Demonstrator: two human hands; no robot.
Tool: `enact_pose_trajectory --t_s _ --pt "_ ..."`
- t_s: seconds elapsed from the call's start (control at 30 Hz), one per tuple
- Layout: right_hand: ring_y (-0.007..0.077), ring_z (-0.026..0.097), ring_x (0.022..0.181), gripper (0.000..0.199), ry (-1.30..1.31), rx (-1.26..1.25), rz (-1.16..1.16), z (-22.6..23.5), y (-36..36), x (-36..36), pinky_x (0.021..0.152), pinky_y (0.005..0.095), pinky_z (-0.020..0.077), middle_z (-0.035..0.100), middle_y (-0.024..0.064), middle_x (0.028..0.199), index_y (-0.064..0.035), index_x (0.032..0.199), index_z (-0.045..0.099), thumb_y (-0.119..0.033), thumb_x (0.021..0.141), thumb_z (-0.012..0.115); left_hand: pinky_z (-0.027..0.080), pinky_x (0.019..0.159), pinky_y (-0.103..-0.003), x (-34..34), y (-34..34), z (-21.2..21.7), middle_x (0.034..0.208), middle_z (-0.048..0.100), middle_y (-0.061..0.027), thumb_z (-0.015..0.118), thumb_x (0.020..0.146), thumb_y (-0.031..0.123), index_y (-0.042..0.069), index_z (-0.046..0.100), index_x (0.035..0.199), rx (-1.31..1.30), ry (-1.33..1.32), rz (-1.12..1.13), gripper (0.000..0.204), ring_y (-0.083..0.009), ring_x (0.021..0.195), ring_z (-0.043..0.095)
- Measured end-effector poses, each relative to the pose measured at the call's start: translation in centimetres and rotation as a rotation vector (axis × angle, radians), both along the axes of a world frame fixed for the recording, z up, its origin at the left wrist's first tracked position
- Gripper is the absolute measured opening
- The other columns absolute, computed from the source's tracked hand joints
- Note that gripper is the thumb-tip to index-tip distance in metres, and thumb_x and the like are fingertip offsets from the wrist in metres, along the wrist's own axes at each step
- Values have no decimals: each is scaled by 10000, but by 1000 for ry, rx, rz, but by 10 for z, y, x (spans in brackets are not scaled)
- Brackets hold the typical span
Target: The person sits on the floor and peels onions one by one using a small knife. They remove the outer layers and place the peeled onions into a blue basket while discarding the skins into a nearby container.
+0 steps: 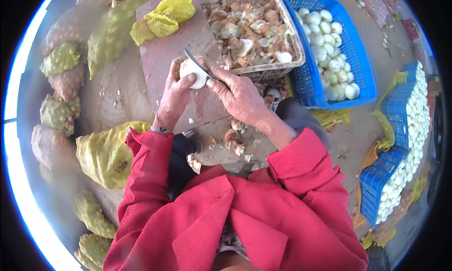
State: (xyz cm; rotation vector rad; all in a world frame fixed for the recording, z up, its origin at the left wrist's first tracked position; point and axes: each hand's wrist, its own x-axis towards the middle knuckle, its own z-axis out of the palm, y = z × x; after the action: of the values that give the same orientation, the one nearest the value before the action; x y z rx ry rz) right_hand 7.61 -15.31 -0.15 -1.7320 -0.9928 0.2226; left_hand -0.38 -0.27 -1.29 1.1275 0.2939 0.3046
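My left hand (173, 94) is wrapped round an onion (199, 80) whose near side is peeled white, while brownish skin remains on its far side. In my right hand (235, 94) is a knife (192, 57), its curved blade lying against the onion and its tip pointing away to the upper left. The fingers of my right hand close on the handle, which they mostly hide. Both hands meet above a reddish board (162, 63). Just beyond my right hand stands a pale crate (301, 54) heaped with onion skins (254, 28).
A blue basket (365, 78) of peeled onions (325, 45) stands right of the pale crate. Filled blue crates (379, 176) line the far right. A yellow mesh bag (172, 14) lies on the board; full mesh sacks (110, 153) line the left. Skin scraps (231, 139) litter the floor.
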Motion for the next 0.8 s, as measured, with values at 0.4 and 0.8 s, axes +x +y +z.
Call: enact_pose_trajectory --t_s 0.4,0.8 --pt "410 541 815 346 163 -387 82 -24 -17 24 677 453 420 567 245 904 -55 1124 486 -272 858 446 411 911 -387 -10 -4 14 1189 444 -102 728 641 230 86 346 1198 -252 -155 -112 690 -236 1086 467" --pt "364 561 586 451 5 23 -149 -7 12 -16 568 444 440 558 183 623 -17 1216 336 -270 865 463 423 878 -402 3 -3 -17 1182 471 -121 566 791 203 18 366 1215 -265 -61 26 505 -252 1057 489"
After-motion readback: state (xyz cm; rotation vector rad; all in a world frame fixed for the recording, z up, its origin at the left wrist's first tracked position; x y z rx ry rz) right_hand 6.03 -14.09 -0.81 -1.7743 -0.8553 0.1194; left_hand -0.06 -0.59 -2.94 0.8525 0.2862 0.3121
